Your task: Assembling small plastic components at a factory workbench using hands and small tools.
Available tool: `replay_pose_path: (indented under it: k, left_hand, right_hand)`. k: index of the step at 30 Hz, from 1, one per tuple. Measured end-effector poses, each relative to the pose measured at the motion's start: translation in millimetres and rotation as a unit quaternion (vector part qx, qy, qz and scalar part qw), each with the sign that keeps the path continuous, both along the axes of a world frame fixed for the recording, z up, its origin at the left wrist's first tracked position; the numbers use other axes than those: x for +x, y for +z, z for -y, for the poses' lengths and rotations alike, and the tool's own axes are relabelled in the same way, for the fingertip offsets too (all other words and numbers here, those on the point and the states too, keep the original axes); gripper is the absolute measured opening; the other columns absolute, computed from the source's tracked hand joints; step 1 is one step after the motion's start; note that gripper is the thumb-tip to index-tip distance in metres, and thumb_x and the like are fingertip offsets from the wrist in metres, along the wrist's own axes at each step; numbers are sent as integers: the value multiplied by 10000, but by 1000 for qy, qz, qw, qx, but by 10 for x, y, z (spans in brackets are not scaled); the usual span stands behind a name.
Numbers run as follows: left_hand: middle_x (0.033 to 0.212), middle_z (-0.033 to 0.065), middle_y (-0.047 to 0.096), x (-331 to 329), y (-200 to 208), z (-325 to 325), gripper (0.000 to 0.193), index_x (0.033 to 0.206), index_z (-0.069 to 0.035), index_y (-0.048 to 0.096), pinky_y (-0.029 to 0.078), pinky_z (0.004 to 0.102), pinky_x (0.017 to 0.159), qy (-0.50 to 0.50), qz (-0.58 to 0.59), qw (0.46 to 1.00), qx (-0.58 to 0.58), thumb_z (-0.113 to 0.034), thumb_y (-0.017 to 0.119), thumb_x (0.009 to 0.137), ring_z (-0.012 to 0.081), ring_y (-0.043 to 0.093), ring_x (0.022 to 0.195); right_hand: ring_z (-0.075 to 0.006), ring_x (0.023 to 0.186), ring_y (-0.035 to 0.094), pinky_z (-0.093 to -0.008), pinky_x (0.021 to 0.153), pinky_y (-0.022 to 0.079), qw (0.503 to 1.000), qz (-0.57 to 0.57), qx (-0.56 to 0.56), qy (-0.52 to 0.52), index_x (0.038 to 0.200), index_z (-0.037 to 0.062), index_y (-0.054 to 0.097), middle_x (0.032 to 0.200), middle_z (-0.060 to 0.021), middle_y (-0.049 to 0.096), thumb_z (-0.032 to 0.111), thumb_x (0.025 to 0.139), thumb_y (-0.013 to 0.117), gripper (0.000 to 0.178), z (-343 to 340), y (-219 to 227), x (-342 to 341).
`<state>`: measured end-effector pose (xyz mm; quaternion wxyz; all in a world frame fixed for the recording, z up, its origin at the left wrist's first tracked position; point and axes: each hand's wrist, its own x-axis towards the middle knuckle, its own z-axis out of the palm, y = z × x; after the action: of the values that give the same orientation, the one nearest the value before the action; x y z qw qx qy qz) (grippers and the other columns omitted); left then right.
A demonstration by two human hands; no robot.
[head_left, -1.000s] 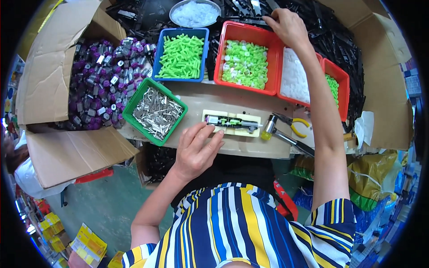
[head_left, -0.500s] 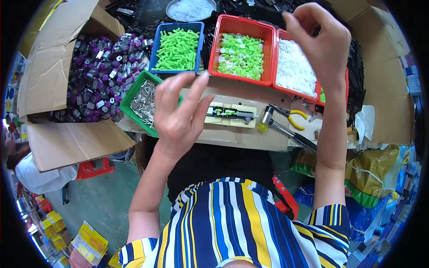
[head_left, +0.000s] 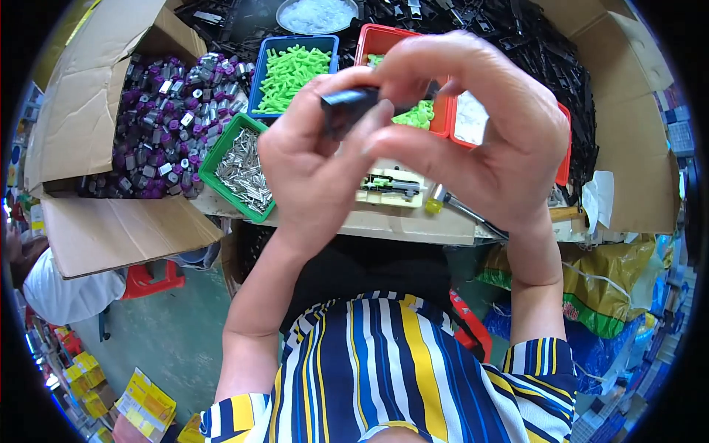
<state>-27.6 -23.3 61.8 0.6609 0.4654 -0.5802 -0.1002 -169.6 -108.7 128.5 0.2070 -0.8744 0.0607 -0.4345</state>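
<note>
In front of my chest, above the bench, my left hand [head_left: 310,155] grips a dark, glossy black plastic piece [head_left: 348,105] between thumb and fingers. From the other side my right hand [head_left: 502,133] curls in, its fingertips closed at the piece's right end, where a dark bit shows between them. The piece's full shape is hidden by fingers and slightly blurred. Below the hands, a cream fixture block [head_left: 415,201] holds a partly covered assembly [head_left: 391,184] of black, green and metal parts. A hammer with a yellow face [head_left: 434,204] lies to its right.
A green bin [head_left: 240,166] holds metal pins, a blue bin [head_left: 295,77] green sticks. Behind my hands stand red bins [head_left: 384,33] of small green and white parts. At left is a carton [head_left: 74,118] beside purple-and-clear pieces [head_left: 166,125]; black parts [head_left: 509,44] pile behind.
My right hand has come down and left from above the white parts. My left hand has moved up and right. Both now meet at a black piece that was not visible before.
</note>
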Motion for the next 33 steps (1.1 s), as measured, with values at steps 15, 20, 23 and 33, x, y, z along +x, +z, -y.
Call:
replay_pose_path:
  k: [15,20,23,33]
  left_hand:
    - [1042,113,692,-121,-254,-148,377,1266,40,619,549,226,776,-240,-365,867,239,-90,699,922,140,681,884]
    - [1189,140,637,11,-425,-224,568,1331,-29,610,505,335,875,-83,89,970,212,-61,795,795,251,628,1058]
    - [1166,123,630,75,-617,-319,553,1273,-58,645,490,404,887,-58,234,952,188,-50,797,741,333,577,1089]
    - [1102,93,616,-20,-833,-261,385,1159,-49,669,447,453,929,-46,321,925,200,-47,726,779,328,535,1109]
  right_hand:
    - [-273,862,679,-376,785,516,968,-214,64,-113,1136,35,673,960,-111,692,102,795,775,362,-80,-620,-678]
    - [-297,965,656,-385,864,511,945,-195,224,-134,1118,13,668,1110,-136,672,48,755,766,378,-171,-908,-1068]
    - [-377,1205,531,-472,1024,428,954,-253,143,-67,1090,21,649,1307,-148,602,46,724,761,384,-282,-1130,-1202]
    - [-355,1269,502,-478,1034,422,940,-324,102,-39,1101,47,622,1414,-126,545,65,720,768,408,-430,-1267,-1036]
